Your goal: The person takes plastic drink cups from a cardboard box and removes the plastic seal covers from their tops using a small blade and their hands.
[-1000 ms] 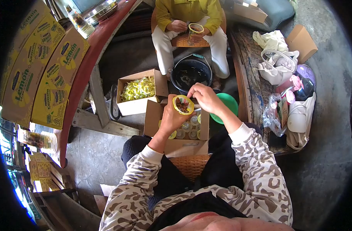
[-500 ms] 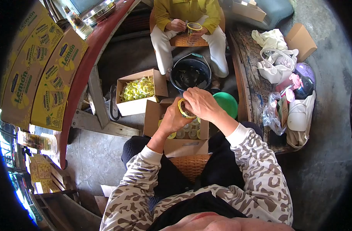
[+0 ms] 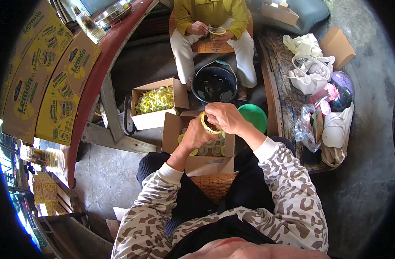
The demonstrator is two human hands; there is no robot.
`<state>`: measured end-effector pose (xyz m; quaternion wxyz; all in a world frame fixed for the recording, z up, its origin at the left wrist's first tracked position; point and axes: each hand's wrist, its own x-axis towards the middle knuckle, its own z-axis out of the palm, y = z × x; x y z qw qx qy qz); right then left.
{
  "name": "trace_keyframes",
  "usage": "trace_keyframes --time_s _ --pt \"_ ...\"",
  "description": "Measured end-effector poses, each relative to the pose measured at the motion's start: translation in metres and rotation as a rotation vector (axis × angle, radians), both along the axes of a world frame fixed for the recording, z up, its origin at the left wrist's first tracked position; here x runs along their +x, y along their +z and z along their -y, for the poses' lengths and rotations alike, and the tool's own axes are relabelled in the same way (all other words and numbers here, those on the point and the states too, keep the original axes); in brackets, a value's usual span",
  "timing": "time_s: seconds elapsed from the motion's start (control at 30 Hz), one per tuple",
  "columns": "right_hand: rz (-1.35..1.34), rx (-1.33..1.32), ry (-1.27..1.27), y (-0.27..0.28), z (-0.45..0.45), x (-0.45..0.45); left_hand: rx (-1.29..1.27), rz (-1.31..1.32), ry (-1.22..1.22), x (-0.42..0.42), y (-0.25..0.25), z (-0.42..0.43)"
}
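Observation:
My left hand (image 3: 195, 135) is wrapped round a clear plastic cup with a yellow rim (image 3: 204, 124), the mouth facing up. On the far right side of that rim, the fingers of my right hand (image 3: 230, 117) are curled and pressed together. What they pinch is hidden. Directly below both hands stands an open cardboard box (image 3: 209, 166), between my knees. Several clear cups (image 3: 216, 150), some with yellow on them, lie inside it.
Past my hands is a black bucket (image 3: 196, 96) of dark liquid, beside a green basin (image 3: 253, 115). A carton holds yellow-green strips (image 3: 156, 100). Opposite sits a person (image 3: 210, 15) holding a similar cup. Lemon cartons (image 3: 68, 86) flank the left; bags (image 3: 310, 77) lie right.
My right hand has shifted slightly down, its fingers now at the rim's far right side. More of the cup's mouth shows. My left hand keeps its hold.

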<state>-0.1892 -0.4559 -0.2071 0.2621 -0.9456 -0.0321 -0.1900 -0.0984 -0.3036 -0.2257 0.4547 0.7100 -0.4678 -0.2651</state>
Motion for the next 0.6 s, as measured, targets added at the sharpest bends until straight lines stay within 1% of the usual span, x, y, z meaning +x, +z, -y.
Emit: trace_keyframes --time_s 0.07,0.1,0.17,0.2,0.27,0.4,0.47,0.6 --pt "0.003 0.088 -0.005 -0.001 0.001 0.002 -0.077 0.060 0.064 -0.003 -0.003 0.003" --pt "0.004 0.088 -0.004 -0.002 0.001 0.003 -0.078 0.061 0.065 -0.004 -0.002 0.004" --pt "-0.017 0.178 -0.057 -0.004 0.000 0.005 -0.127 0.149 0.149 -0.008 -0.002 0.006" --pt "-0.017 0.177 -0.057 -0.005 0.000 0.006 -0.127 0.149 0.149 -0.010 -0.002 0.008" --pt "-0.031 0.281 -0.097 -0.006 0.000 0.007 -0.115 0.166 0.232 -0.012 -0.002 0.010" --pt "-0.015 0.348 -0.131 -0.006 -0.001 0.010 -0.126 0.233 0.268 -0.015 0.001 0.014" --pt "-0.030 0.389 -0.186 -0.009 -0.002 0.012 -0.137 0.286 0.293 -0.016 0.001 0.015" --pt "-0.002 0.425 -0.204 -0.016 0.001 0.017 -0.143 0.298 0.315 -0.017 0.000 0.019"
